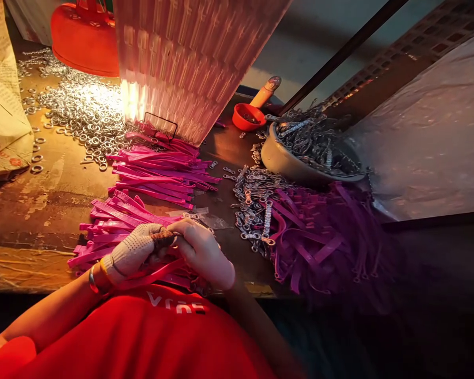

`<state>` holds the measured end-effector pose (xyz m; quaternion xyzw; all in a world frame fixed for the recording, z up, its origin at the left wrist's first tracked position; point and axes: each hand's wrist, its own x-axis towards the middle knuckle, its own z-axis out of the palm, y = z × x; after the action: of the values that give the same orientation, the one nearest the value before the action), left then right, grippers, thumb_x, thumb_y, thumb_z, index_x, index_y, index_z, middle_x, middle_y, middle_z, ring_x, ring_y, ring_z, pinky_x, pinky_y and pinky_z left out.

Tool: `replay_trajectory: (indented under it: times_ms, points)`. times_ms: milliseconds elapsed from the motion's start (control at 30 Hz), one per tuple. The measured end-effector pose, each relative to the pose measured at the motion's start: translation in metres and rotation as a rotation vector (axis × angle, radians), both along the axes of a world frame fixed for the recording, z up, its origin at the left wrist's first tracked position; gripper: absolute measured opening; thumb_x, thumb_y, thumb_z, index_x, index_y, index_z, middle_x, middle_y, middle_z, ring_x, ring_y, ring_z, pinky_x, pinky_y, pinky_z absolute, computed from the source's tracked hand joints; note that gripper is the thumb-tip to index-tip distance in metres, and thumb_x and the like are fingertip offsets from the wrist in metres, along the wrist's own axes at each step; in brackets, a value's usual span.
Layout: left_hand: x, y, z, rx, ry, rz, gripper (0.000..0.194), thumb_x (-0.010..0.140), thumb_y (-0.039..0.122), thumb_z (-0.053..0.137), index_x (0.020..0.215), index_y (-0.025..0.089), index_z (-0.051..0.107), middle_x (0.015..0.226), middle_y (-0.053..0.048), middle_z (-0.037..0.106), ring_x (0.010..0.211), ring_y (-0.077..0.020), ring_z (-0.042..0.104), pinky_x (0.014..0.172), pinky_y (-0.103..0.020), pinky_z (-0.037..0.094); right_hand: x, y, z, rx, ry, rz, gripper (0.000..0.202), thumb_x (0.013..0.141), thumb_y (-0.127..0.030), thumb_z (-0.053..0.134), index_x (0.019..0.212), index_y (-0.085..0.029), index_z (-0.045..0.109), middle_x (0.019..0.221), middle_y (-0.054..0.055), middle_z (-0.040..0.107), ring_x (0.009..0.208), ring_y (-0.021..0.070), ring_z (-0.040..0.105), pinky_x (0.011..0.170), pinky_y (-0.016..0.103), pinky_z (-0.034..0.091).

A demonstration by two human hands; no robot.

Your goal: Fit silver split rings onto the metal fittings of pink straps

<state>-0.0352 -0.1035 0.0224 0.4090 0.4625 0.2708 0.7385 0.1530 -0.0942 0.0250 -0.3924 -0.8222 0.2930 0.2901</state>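
Pink strap (161, 275) runs at the near edge of the table (55, 200), beneath the two hands and just above the red shirt (142, 337). Left hand (134, 250), in a dotted pale glove with a brown wrap (161, 239) on one digit, has its fingers bent in and meets the right hand (201, 250), whose fingers are bent likewise. Contact between the fingertips is obscured; whether either hand is closed on the strap cannot be told. Just beyond and left lies a pile of pink straps (110, 221), with a second bundle (158, 176) farther off. Far left, metal rings (82, 110) lie heaped below a red lamp (85, 39). Far centre, a translucent ribbed panel (189, 58) stands tilted. Right, metal links (250, 210) border a heap of purple straps (319, 247); beyond them, a bowl (278, 155) piled with metal pieces (312, 139) stands near a small red cup (245, 123)
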Motion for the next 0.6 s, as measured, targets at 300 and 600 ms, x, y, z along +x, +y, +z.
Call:
replay_trajectory:
  times_ms: [300, 600]
  points:
    - [0.0, 0.008, 0.007, 0.314, 0.156, -0.049, 0.03, 0.09, 0.045, 0.06, 0.079, 0.017, 0.056, 0.066, 0.001, 0.055, 0.055, -0.0095, 0.044, 0.05, -0.02, 0.035, -0.003, 0.0, 0.008, 0.134, -0.289, -0.107, 0.024, 0.09, -0.02, 0.048, 0.069, -0.019, 0.059, 0.068, 0.003, 0.059, 0.066, 0.0164, 0.051, 0.065, 0.029, 0.033]
    - [0.025, 0.054, 0.021, 0.14, 0.066, -0.078, 0.033, 0.089, 0.046, 0.053, 0.07, 0.02, 0.046, 0.052, 0.005, 0.04, 0.039, -0.0081, 0.03, 0.037, -0.021, 0.024, 0.007, 0.005, 0.006, -0.17, -0.123, -0.376, 0.029, 0.099, -0.036, 0.048, 0.079, -0.021, 0.063, 0.066, 0.001, 0.063, 0.06, 0.0152, 0.055, 0.059, 0.026, 0.034]
